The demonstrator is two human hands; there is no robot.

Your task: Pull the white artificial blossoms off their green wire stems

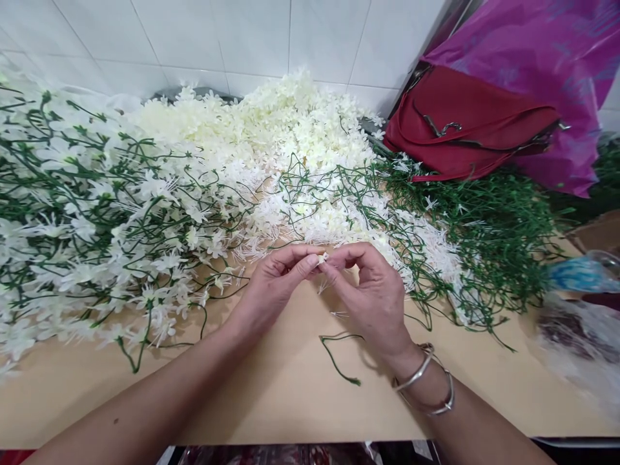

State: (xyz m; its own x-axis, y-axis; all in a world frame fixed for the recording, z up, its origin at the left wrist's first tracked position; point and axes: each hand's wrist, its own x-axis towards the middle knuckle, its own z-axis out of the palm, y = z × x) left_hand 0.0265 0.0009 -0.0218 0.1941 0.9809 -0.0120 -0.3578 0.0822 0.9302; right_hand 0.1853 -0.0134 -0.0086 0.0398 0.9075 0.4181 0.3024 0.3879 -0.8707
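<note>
My left hand (281, 278) and my right hand (365, 290) meet above the table (271, 387), fingertips pinched together. Between them is a small white artificial flower piece (321, 259), mostly covered by the fingers; both hands appear to grip it. Thin white stamens (340, 314) show just below the right fingers. A single green plastic stem (334, 358) lies bent on the table under my right hand. Behind my hands spreads a heap of loose white petals and stamens (310, 213). Left of my left hand, white flowers on green stems (159, 258) are piled up.
Cream blossoms (290, 116) are heaped against the tiled wall (252, 39). Bare green stems (494, 226) bunch at the right, with a red handbag (475, 123) and a purple plastic bag (571, 77) behind. Clear plastic bags (581, 336) lie at the right edge.
</note>
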